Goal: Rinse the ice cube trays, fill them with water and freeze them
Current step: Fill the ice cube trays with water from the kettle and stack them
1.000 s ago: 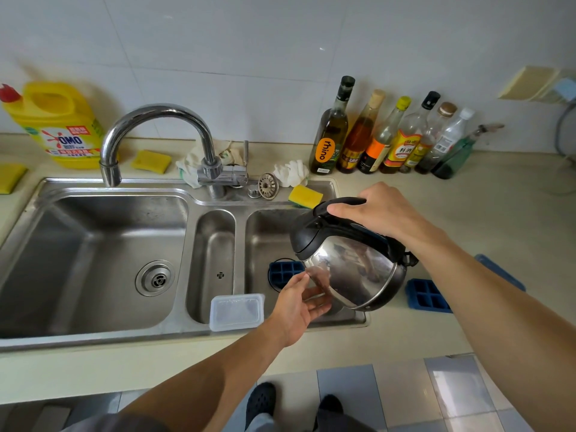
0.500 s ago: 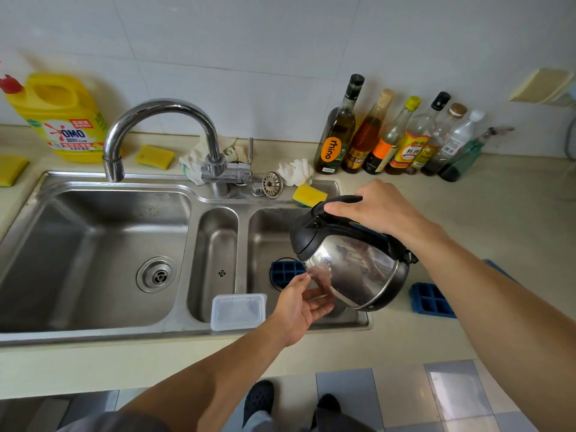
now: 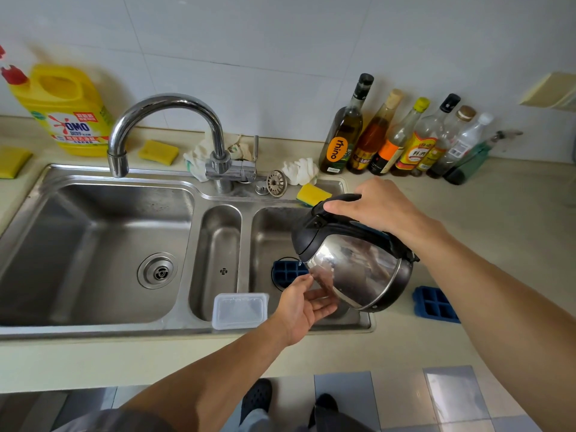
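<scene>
A steel kettle (image 3: 358, 266) with a black lid and handle is tilted, spout down to the left, over the right sink basin (image 3: 271, 232). My right hand (image 3: 377, 207) grips its black handle from above. My left hand (image 3: 304, 307) reaches under the kettle with relaxed fingers against its lower side. A blue ice cube tray (image 3: 286, 271) lies in the basin below the spout, largely hidden by the kettle. A second blue ice cube tray (image 3: 434, 304) lies on the counter to the right, partly behind my right arm.
A clear plastic container (image 3: 240, 310) sits on the sink's front rim. The faucet (image 3: 168, 120) arches over the large left basin (image 3: 93, 244). Several bottles (image 3: 399, 135) line the back wall, a yellow detergent jug (image 3: 65, 110) stands at left, and sponges (image 3: 313, 193) lie near the tap.
The kettle stays tilted over the tray in the right basin. Both hands keep their places; only the camera view has shifted slightly.
</scene>
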Available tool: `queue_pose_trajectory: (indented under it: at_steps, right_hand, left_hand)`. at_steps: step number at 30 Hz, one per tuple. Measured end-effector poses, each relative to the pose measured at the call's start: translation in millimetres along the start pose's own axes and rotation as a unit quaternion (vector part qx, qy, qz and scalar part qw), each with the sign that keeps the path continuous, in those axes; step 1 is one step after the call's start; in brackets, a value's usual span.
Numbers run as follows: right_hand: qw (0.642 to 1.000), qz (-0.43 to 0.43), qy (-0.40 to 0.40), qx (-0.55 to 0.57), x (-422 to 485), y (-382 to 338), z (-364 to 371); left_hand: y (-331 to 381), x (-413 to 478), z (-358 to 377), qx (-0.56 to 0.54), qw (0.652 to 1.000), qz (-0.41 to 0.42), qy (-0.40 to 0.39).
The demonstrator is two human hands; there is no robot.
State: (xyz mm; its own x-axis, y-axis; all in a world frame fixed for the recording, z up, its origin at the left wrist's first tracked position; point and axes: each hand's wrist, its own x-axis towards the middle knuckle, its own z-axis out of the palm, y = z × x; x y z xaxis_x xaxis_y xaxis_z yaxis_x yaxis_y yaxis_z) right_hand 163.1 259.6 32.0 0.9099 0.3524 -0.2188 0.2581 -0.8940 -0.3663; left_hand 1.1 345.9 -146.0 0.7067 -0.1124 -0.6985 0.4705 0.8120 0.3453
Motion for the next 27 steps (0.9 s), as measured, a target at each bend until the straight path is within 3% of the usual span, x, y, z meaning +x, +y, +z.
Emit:
queue_pose_trajectory:
  at_steps: [27]
  right_hand:
    - [1.0,-0.029,-0.008,0.0,9.4,-6.7,4.3]
  left_hand:
    - [4.0,1.6,-5.1,0.004,1.0,-0.006,-0.01]
